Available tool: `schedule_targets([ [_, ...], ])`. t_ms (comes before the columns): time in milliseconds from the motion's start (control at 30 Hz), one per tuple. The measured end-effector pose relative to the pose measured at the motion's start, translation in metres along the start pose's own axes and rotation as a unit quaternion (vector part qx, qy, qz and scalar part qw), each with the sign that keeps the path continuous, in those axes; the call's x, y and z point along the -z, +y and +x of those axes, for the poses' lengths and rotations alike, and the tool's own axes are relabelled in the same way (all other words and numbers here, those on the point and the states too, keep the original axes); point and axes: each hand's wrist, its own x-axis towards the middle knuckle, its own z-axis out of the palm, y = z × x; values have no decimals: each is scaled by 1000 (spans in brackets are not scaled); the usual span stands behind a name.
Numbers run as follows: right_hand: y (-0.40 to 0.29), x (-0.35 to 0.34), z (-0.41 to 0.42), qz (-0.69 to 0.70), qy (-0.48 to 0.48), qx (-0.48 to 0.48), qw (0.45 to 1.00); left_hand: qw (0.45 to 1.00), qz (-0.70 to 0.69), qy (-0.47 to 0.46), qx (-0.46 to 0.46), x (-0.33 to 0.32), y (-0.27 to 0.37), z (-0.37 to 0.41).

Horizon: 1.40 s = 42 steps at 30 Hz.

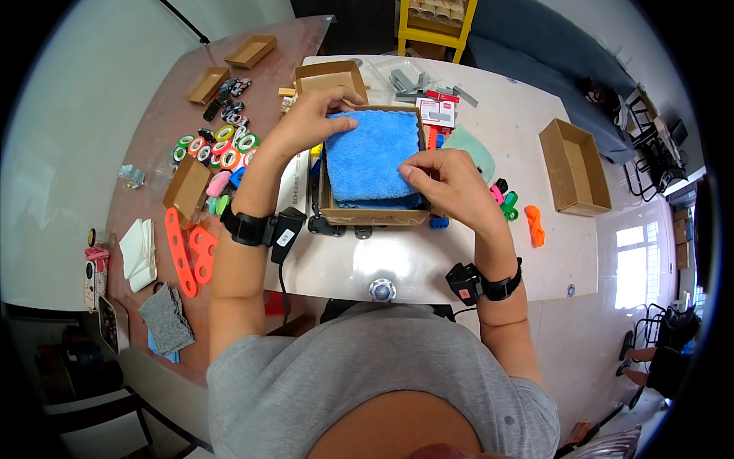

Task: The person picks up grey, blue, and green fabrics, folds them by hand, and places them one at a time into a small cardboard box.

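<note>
A folded blue plush cloth [373, 155] lies in a cardboard box [373, 217] on the white table before me. Under its near edge a further blue layer shows. My left hand [321, 117] is over the box's far left corner; its thumb rests on the cloth, apart from the fingers, which reach toward the far rim. At the cloth's right edge, my right hand [450, 181] has thumb and index finger closed on the fabric. Its other fingers are curled, partly hidden. The box's contents under the cloth are hidden.
Behind the box stands another cardboard box [332, 77], near grey staple strips [407, 80]. Rolls of coloured tape [229, 158] crowd the left. An open cardboard box [576, 166] is at the right, beyond an orange bundle [534, 225]. Grey cloths [167, 318] lie near left.
</note>
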Motion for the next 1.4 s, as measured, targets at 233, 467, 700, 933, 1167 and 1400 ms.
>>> schedule_targets([
  [233, -1, 3, 2, -106, -44, 11, 993, 973, 226, -49, 3, -8, 5, 5],
  [467, 6, 3, -2, -86, -29, 175, 980, 965, 255, -28, -52, -3, 14, -8],
  [700, 3, -13, -6, -210, -134, 107, 963, 910, 382, -147, -57, -22, 16, -21],
  [933, 15, -6, -3, -159, -135, 107, 972, 916, 361, -169, -46, -22, 18, -21],
  [1167, 62, 30, -16, -61, 209, -78, 973, 978, 190, -58, -57, -13, 39, -32],
  [1400, 122, 7, -15, -257, 160, -127, 945, 992, 118, 45, -24, -18, 49, -51],
])
